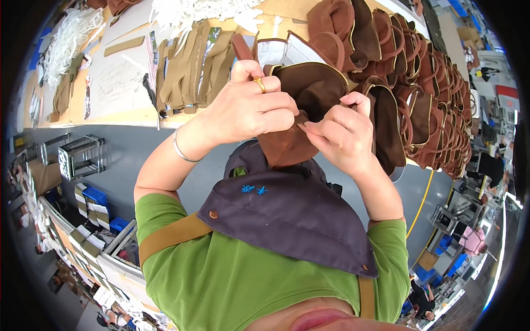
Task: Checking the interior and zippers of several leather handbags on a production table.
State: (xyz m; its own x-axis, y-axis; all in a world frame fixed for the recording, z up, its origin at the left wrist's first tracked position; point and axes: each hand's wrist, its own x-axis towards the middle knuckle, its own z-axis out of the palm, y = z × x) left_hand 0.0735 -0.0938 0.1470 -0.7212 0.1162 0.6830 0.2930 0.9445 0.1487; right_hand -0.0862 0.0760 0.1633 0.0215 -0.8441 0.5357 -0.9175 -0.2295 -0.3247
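A brown leather bag (pixel 288 145) with a dark inside and a gold-toned zipper edge is held up in front of my chest. My left hand (pixel 251 105), wearing a ring, is closed on the bag's left side. A brown strap-like piece (pixel 242 47) sticks up beyond its knuckles. My right hand (pixel 346 129) pinches the bag's near edge, fingertips close to those of the left. Whether something small sits between the fingertips is hidden. A white-lined bag (pixel 287 51) lies open just behind on the table.
Rows of similar brown bags (pixel 417 91) cover the table's right side. Stacks of olive-brown strips (pixel 190 69) and white strands (pixel 204 14) lie to the left and back. A metal stool (pixel 81 154) stands on the grey floor at left. Other people work farther off at right.
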